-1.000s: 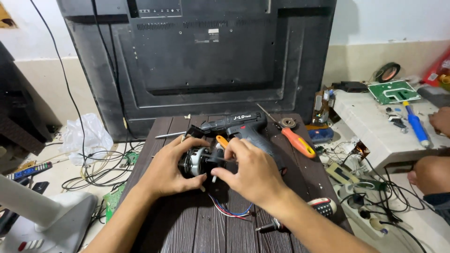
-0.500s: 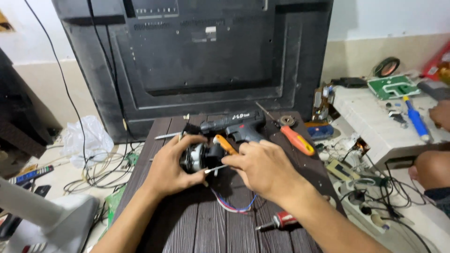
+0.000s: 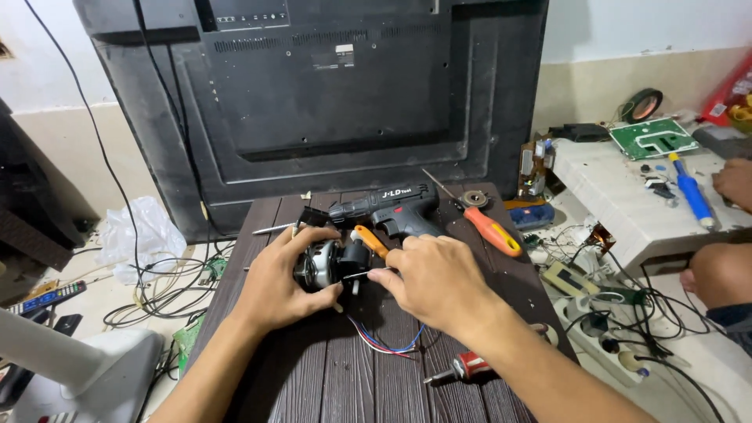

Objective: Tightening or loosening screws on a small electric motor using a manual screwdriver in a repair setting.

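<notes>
My left hand (image 3: 278, 286) grips a small electric motor (image 3: 319, 265) with a black and silver body on the dark slatted table (image 3: 329, 384). My right hand (image 3: 435, 278) pinches a thin metal tool (image 3: 362, 274) whose tip meets the motor's right side. A small orange handle (image 3: 370, 240) pokes out just behind my right fingers. Red and blue wires (image 3: 384, 341) trail from the motor toward me. A black cordless drill (image 3: 392, 207) lies right behind the motor.
An orange-handled screwdriver (image 3: 492, 231) and a red-handled screwdriver (image 3: 462, 366) lie on the table. A large black TV back (image 3: 337, 102) stands behind. At the right are another person's hand (image 3: 736, 182) and knee (image 3: 721, 274), a green circuit board (image 3: 654, 137) and a power strip (image 3: 599, 317).
My right hand has drawn back to the right off the motor, so the thin tool now shows between them. My left hand keeps its grip on the motor.
</notes>
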